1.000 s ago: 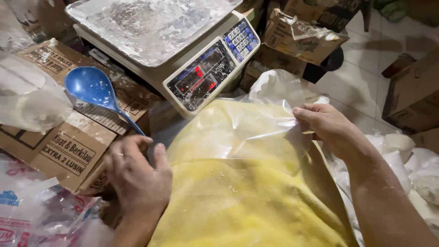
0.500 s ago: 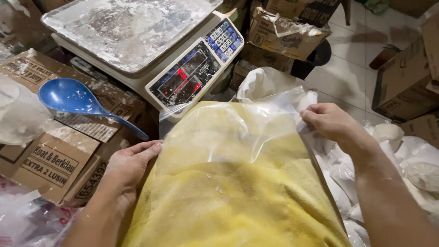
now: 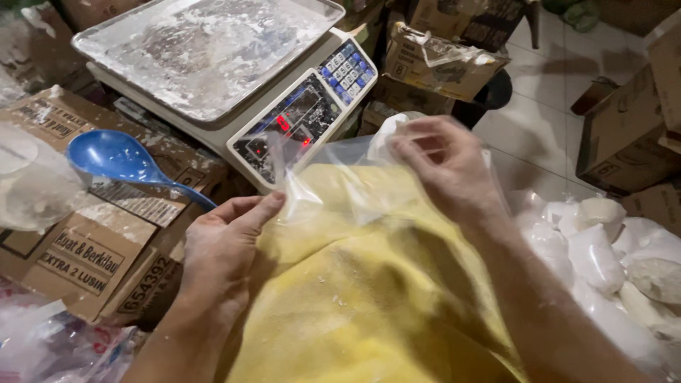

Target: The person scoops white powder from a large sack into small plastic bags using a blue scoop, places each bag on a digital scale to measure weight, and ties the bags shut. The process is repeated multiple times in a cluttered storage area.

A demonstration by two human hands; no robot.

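My right hand pinches the far bag mouth; left hand lies flat, fingers spread, against its left side.

scale behind bag; ladle left, small packets right

The clear plastic bag holds bright yellow crumbs. The scoop is plain blue. The scale is off-white with a silver tray smeared white, a black display panel with red lights, and blue and white keys. The cardboard boxes are brown with black print and white dusting. The small bags are white, the floor pale tile.
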